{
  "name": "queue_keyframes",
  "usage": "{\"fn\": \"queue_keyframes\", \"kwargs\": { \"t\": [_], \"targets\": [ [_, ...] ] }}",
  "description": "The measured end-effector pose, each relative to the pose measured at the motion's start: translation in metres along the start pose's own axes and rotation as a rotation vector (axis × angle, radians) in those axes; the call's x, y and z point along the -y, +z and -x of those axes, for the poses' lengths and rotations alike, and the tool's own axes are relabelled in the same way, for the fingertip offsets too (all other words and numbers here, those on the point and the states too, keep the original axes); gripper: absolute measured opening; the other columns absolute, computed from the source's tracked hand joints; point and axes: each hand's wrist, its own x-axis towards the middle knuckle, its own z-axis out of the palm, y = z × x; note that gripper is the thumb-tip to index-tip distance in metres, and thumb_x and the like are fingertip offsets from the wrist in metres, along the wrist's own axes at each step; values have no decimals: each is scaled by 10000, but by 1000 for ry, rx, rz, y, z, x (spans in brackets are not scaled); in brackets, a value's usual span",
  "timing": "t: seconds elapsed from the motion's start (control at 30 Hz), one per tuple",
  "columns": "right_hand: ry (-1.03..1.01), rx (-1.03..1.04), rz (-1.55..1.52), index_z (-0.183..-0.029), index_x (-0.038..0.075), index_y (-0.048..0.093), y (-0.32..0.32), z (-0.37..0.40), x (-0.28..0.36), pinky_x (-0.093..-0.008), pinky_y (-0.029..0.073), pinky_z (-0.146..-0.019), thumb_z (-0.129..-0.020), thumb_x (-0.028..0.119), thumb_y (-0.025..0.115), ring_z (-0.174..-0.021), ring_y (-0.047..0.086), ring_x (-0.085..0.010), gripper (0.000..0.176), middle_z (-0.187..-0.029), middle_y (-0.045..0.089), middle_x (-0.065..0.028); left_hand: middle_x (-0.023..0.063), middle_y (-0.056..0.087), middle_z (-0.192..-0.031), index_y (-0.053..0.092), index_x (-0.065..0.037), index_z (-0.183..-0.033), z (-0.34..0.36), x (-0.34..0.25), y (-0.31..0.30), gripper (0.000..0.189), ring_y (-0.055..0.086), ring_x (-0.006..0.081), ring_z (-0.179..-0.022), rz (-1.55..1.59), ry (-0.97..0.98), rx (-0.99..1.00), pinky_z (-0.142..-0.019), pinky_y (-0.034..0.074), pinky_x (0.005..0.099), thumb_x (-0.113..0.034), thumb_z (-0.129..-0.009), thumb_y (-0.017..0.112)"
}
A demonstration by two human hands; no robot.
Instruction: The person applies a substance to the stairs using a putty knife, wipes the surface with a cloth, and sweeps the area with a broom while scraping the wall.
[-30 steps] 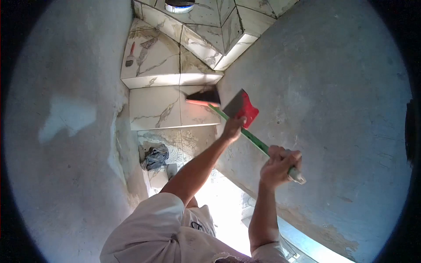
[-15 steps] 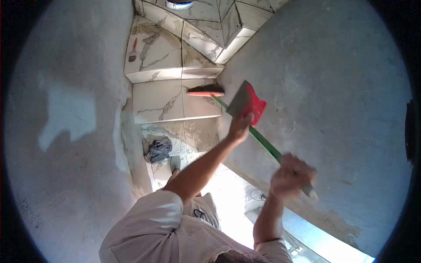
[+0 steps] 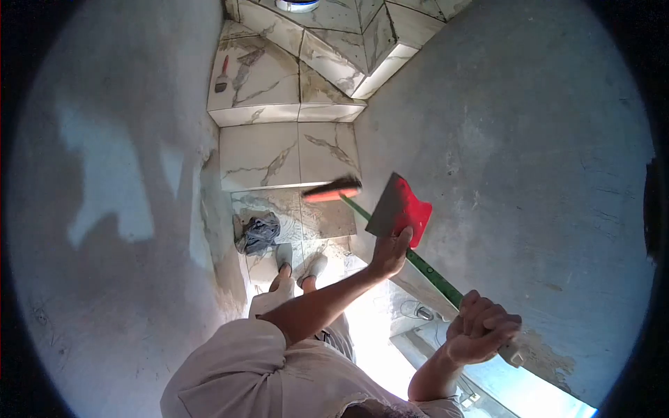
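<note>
Broom (image 3: 433, 273) green-handled (red-black head) | right hand (image 3: 481, 331) grips it | left hand (image 3: 390, 252) holds red dustpan (image 3: 401, 209)

Your broom (image 3: 333, 189) has its head before the steps (image 3: 279, 157), just left of the dustpan (image 3: 401, 209), which is beside the wall (image 3: 523, 139) on your right. A rag (image 3: 258, 233) lies on the floor further left, and a brush (image 3: 221, 75) lies on the upper step.

broom (image 3: 435, 277) | green handle, red-orange head with dark bristles | slanted, head high by the tiled steps, handle end low and gripped in right hand (image 3: 481, 331) | close along grey wall || dustpan (image 3: 398, 209) | red, grey inner face | tilted on edge, held from below by left hand (image 3: 390, 254) | crossing over broom handle, just beside its head
</note>
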Motion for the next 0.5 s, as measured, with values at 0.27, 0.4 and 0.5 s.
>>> {"fn": "queue_keyframes", "kwargs": {
  "t": [0.27,0.4,0.5],
  "targets": [
    [7,139,-270,-710,136,324,59,-4,-101,-263,267,-439,-967,174,361,-410,275,-88,262,-494,312,19,81,616,-726,608,-7,-881,-93,33,-112,400,565,180,-670,-203,148,-127,-634,441,364,-386,-907,480],
    [-149,99,144,-751,65,381,39,8,-102,-299,316,-413,-964,230,405,-429,355,-108,271,-533,399,-11,83,598,-729,593,-9,-908,-61,77,-94,368,552,176,-680,-245,-192,-12,-643,442,364,-363,-904,492],
    [156,62,-68,-701,87,357,5,10,-67,-275,282,-391,-964,193,367,-391,280,-85,284,-484,316,5,105,588,-757,573,-23,-949,-9,104,-34,355,546,189,-726,-237,-111,34,-654,433,382,-365,-879,505]
  ]
}}
